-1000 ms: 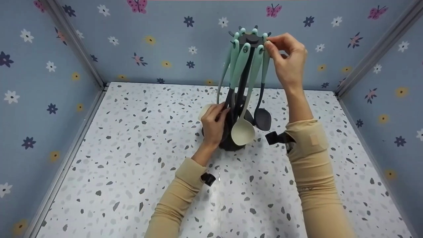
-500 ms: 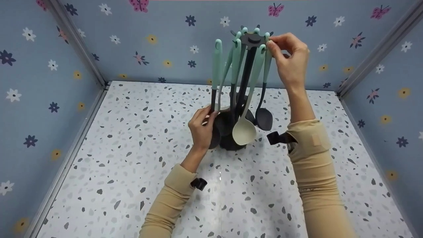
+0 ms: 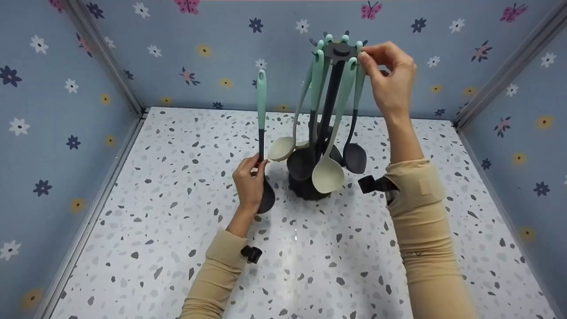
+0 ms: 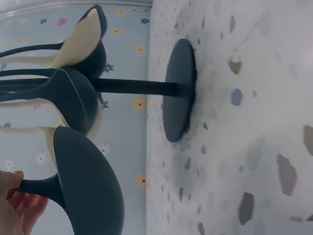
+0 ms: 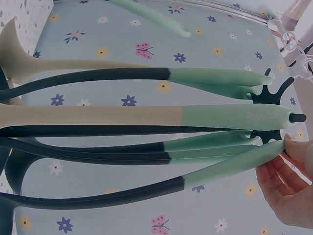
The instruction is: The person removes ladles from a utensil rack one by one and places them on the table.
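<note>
My left hand (image 3: 249,184) grips the dark stem of a mint-handled kitchen utensil (image 3: 262,102), held upright to the left of the rack. In the left wrist view its broad, rounded dark head (image 4: 90,188) hangs above the table. The black utensil rack (image 3: 331,97) bears several mint-handled utensils, among them a cream ladle (image 3: 328,176) at the front and a dark-headed spoon (image 3: 355,158) on the right. My right hand (image 3: 393,77) pinches the top of a mint handle (image 5: 244,159) at the rack's hooked crown, with thumb and fingers.
The rack's round base (image 4: 178,90) stands on a white speckled table (image 3: 186,248). Flower-patterned blue walls (image 3: 283,79) enclose the back and both sides, with metal strips (image 3: 128,102) along the corners.
My left hand has taken one utensil off the front of the rack and carried it left and slightly down. The right hand keeps its pinch at the rack's top.
</note>
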A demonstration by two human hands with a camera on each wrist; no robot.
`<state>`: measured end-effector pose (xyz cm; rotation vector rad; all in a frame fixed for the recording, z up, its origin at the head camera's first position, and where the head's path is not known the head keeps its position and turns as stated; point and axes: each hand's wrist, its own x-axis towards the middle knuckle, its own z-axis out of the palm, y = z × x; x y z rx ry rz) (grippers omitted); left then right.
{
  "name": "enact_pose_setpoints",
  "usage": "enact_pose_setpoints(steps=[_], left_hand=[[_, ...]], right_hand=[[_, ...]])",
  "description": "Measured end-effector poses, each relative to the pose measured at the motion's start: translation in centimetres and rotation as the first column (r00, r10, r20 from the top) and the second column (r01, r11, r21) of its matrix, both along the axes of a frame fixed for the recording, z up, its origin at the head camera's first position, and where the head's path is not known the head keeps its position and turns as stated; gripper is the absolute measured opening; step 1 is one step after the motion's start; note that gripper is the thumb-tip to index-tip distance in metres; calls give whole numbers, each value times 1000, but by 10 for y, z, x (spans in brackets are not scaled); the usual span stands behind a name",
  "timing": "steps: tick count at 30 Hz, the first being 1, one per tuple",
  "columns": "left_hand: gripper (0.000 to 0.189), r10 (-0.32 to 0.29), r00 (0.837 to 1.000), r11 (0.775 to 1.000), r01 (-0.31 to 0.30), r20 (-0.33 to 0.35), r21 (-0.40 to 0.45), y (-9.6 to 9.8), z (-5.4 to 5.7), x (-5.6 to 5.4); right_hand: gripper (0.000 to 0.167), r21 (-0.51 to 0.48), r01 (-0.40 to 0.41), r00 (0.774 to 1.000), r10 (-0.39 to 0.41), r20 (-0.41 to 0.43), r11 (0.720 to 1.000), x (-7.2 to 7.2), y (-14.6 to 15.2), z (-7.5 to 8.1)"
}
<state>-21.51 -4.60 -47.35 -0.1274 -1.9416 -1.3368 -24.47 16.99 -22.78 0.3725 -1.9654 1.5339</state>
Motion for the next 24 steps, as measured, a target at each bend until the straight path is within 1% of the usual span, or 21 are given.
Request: enact_pose_setpoints(steps=[2,4,5,7,8,9,12,16,17,21,24], left_hand=[[16,12,998,999,-10,60,-35,-3,-6,0],[16,23,993,997,-15,118,-72,-6,-10,-1],[15,33,989,995,-19,147,-95,-6,-12,-1],[14,46,978,992,-20,205,-126,-8,-16,-1],[14,52,971,990,-20,232,-138,-8,-17,-1],[13,58,964,989,-19,260,-149,-9,-18,-1],[10,65,938,985,-6,341,-172,-9,-22,-1],[7,70,900,981,17,431,-195,-10,-27,-2],[6,69,889,979,26,452,-201,-10,-28,-3],[5,66,857,974,57,512,-221,-10,-34,-4],[5,76,832,969,69,550,-238,-10,-38,-5]], right_hand=[[6,0,1,1000,-1,-2,1000,0,0,0],[10,22,7,1000,-6,-30,1000,1,0,0],[10,33,10,999,-9,-44,999,1,0,0],[10,19,7,999,-7,-36,1000,1,0,0],[11,30,10,999,-9,-50,1000,1,0,0],[12,41,13,998,-10,-64,999,2,0,-1],[10,6,5,1000,-4,-18,1000,1,0,0],[10,4,2,1000,-2,-16,1000,1,0,0],[11,18,6,999,-5,-35,1000,1,0,-1],[12,71,26,993,-18,-116,997,2,0,-3],[9,53,19,995,-13,-100,998,2,1,-2]])
